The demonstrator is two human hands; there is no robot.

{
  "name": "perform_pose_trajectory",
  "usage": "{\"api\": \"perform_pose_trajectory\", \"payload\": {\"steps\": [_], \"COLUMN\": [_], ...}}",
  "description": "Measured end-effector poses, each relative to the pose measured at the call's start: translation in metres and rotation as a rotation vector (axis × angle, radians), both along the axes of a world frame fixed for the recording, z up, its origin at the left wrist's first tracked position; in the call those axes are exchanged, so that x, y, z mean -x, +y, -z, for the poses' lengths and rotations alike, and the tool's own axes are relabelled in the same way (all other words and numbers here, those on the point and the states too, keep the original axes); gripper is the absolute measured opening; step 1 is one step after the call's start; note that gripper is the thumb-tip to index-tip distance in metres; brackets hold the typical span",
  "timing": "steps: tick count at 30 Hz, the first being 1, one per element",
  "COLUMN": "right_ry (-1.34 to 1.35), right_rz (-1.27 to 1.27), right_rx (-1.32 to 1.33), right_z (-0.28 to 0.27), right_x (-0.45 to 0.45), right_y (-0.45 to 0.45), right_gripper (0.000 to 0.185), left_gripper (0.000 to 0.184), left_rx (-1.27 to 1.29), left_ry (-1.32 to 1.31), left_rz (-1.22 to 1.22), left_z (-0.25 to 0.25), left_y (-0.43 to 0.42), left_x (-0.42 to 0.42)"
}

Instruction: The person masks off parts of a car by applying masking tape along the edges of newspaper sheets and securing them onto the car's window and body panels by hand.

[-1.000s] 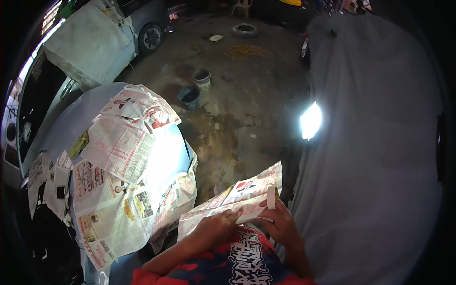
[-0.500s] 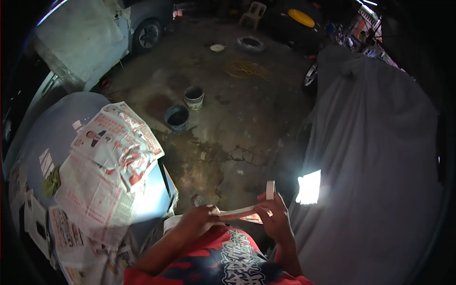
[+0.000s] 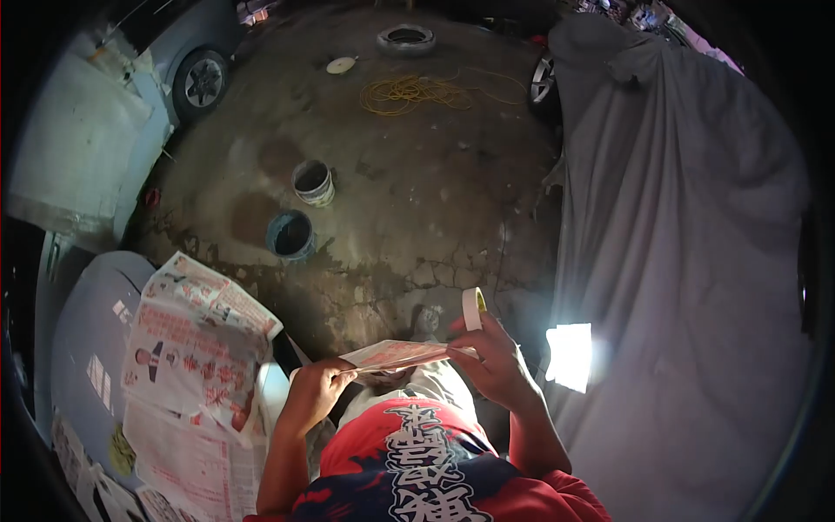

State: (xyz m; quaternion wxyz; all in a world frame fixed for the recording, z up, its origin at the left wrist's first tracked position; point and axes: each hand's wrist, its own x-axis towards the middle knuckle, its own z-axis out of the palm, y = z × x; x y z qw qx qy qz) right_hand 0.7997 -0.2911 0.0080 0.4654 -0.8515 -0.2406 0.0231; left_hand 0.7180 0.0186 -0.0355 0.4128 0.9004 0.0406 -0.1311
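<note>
In front of my body a newspaper sheet [image 3: 396, 354] stretches between my two hands. My left hand [image 3: 315, 393] is closed on its left end, with the thumb lying along the edge. At the other end my right hand [image 3: 496, 361] pinches the sheet between thumb and fingers. A roll of masking tape [image 3: 472, 310] stands upright on the raised fingers of that same hand. To my left, more newspaper [image 3: 196, 348] covers much of a pale car panel [image 3: 83, 326]. A crumpled green cloth [image 3: 121, 451] lies on that panel.
A bright work lamp [image 3: 570, 357] shines beside a grey cover sheet [image 3: 661, 287] on the right. Ahead on the floor stand two buckets [image 3: 313, 184]. Beyond them are a coiled yellow cord [image 3: 404, 94], a tyre [image 3: 406, 40] and a car wheel [image 3: 201, 83].
My hands have moved apart, and the newspaper sheet between them is spread wider. The tape roll has moved up and left with my right hand. My view has tipped downward.
</note>
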Motion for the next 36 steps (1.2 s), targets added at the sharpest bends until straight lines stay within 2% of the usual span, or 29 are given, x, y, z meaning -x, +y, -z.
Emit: {"api": "perform_pose_trajectory", "payload": {"steps": [3,6,9,13,15,18,21,28,32,33,36], "right_ry": [0.027,0.089,0.185,0.083,0.073,0.019,-0.027,-0.137,-0.239,-0.145,-0.194], "right_rz": [0.014,0.031,0.014,-0.203,-0.3,-0.444,-0.544,-0.646,-0.627,-0.586,-0.608], "right_rx": [-0.048,-0.101,-0.086,-0.007,0.017,0.027,0.047,0.094,0.1,0.097,0.062], "right_z": [0.01,0.018,0.009,0.003,0.003,0.003,-0.004,-0.042,-0.056,-0.058,-0.06], "right_x": [-0.042,-0.09,-0.137,-0.213,-0.243,-0.283,-0.323,-0.41,-0.46,-0.47,-0.504], "right_y": [-0.011,-0.022,-0.022,-0.001,0.02,0.065,0.118,0.241,0.294,0.302,0.334], "right_gripper": [0.015,0.012,0.007,0.009,0.01,0.009,0.011,0.008,0.01,0.01,0.008], "left_gripper": [0.013,0.012,0.014,0.016,0.015,0.016,0.017,0.018,0.018,0.018,0.021], "left_rx": [-0.033,-0.076,-0.01,0.092,0.183,-0.006,-0.094,0.11,0.175,0.173,0.261], "left_ry": [-0.077,0.009,0.017,-0.032,-0.009,-0.394,-0.42,-0.373,-0.26,-0.248,-0.113], "left_rz": [0.034,-0.015,-0.093,-0.263,-0.363,-0.422,-0.557,-0.747,-0.751,-0.765,-0.807], "left_z": [0.016,0.019,0.033,0.067,0.078,0.119,0.137,0.171,0.144,0.133,0.127], "left_y": [-0.002,-0.01,-0.017,-0.017,-0.016,-0.008,0.008,0.081,0.145,0.162,0.201], "left_x": [-0.039,-0.081,-0.114,-0.129,-0.134,-0.134,-0.141,-0.195,-0.23,-0.239,-0.257]}}
